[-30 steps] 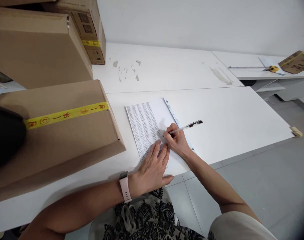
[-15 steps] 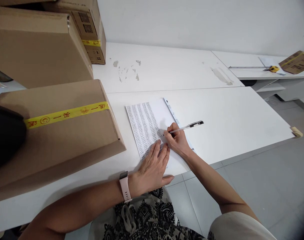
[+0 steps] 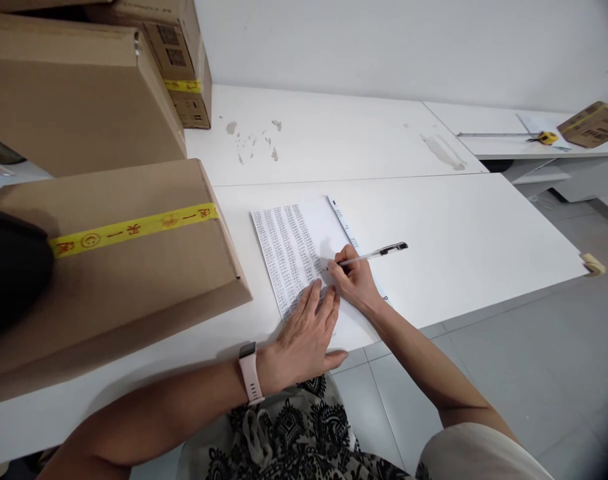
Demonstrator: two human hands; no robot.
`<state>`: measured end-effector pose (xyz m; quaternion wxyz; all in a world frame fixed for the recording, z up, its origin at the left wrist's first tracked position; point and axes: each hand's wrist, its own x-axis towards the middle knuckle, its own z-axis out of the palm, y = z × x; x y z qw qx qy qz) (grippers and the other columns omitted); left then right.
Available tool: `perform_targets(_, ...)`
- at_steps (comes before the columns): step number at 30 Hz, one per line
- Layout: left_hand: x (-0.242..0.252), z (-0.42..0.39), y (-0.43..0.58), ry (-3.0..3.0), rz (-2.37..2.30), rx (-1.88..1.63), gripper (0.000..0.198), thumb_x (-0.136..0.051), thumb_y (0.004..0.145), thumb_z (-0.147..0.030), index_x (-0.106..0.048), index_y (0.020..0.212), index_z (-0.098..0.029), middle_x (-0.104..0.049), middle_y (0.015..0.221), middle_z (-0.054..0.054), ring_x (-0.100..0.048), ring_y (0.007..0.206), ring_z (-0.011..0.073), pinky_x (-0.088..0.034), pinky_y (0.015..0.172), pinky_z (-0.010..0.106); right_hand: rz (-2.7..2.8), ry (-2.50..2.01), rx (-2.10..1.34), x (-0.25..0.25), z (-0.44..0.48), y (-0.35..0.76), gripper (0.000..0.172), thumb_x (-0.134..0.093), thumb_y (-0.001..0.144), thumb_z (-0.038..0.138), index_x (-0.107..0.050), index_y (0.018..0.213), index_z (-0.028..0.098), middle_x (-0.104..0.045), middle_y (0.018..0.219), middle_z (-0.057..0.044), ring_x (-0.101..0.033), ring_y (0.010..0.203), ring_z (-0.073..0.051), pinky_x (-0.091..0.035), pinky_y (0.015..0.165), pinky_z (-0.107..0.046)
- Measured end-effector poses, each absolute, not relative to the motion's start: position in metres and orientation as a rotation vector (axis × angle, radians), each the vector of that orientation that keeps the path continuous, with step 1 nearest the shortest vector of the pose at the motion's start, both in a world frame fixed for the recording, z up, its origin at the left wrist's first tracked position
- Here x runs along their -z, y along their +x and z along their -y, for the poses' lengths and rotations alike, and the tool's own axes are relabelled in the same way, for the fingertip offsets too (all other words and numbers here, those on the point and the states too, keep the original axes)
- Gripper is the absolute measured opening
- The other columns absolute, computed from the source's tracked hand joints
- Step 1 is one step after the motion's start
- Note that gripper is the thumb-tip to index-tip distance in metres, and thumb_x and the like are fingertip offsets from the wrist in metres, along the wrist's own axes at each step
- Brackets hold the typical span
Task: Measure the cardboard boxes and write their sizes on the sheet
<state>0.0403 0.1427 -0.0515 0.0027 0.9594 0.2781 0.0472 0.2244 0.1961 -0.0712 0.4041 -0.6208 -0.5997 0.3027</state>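
Observation:
A printed sheet (image 3: 289,247) with dense columns of small text lies on the white table (image 3: 459,240). My left hand (image 3: 304,337) lies flat on the sheet's near end, fingers stretched out, a pale pink watch on the wrist. My right hand (image 3: 354,280) grips a clear pen (image 3: 379,253) with a black cap end, its tip touching the sheet near the right column. A second sheet's edge shows under the first one on the right.
A large cardboard box (image 3: 124,267) with yellow tape sits at the left, with more boxes (image 3: 84,87) stacked behind. A yellow tape measure (image 3: 548,138) and a small box (image 3: 591,123) lie on the far right table. Grey tiled floor lies to the right.
The pen and my right hand have shifted very slightly up the sheet. My left hand has stayed flat in place.

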Motion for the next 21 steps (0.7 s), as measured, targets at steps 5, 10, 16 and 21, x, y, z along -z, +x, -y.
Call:
perform_targets(5, 0.0523, -0.1432, 0.0403, 3.002, -0.871, -0.15, 0.094, -0.043, 0.096, -0.069, -0.038, 0.154, 0.005, -0.046, 0.157, 0.025, -0.033, 0.149, 0.0448, -0.025, 0.122, 0.051, 1.513, -1.56, -0.771, 0.0716, -0.1965, 0.225, 0.02, -0.058, 0.089, 0.028, -0.043, 0.075, 0.025, -0.039, 0.057, 0.007, -0.035, 0.05, -0.011, -0.029, 0.049, -0.027)
perform_targets(10, 0.0534, -0.1431, 0.0405, 2.99, -0.863, -0.162, 0.094, -0.043, 0.096, -0.069, -0.037, 0.155, 0.005, -0.045, 0.158, 0.026, -0.032, 0.15, 0.0451, -0.025, 0.122, 0.051, 1.527, -1.572, -0.746, 0.0713, -0.1958, 0.2251, 0.02, -0.058, 0.089, 0.028, -0.043, 0.075, 0.025, -0.04, 0.057, 0.007, -0.036, 0.051, -0.011, -0.03, 0.05, -0.028)
perform_targets(16, 0.0519, -0.1429, 0.0407, 2.99, -0.859, -0.146, 0.094, -0.043, 0.096, -0.069, -0.037, 0.154, 0.005, -0.045, 0.158, 0.026, -0.033, 0.149, 0.0456, -0.026, 0.122, 0.051, 1.532, -1.562, -0.75, 0.0701, -0.1957, 0.2254, 0.02, -0.059, 0.087, 0.026, -0.043, 0.074, 0.025, -0.039, 0.056, 0.007, -0.036, 0.051, -0.011, -0.029, 0.05, -0.028)
perform_targets(21, 0.049, -0.1433, 0.0401, 2.988, -0.857, -0.131, 0.092, -0.042, 0.097, -0.068, -0.039, 0.154, 0.004, -0.045, 0.158, 0.025, -0.032, 0.15, 0.0453, -0.026, 0.122, 0.052, 1.464, -1.557, -0.766, 0.0718, -0.1951, 0.2253, 0.022, -0.059, 0.088, 0.028, -0.043, 0.074, 0.025, -0.039, 0.057, 0.007, -0.036, 0.051, -0.011, -0.03, 0.049, -0.027)
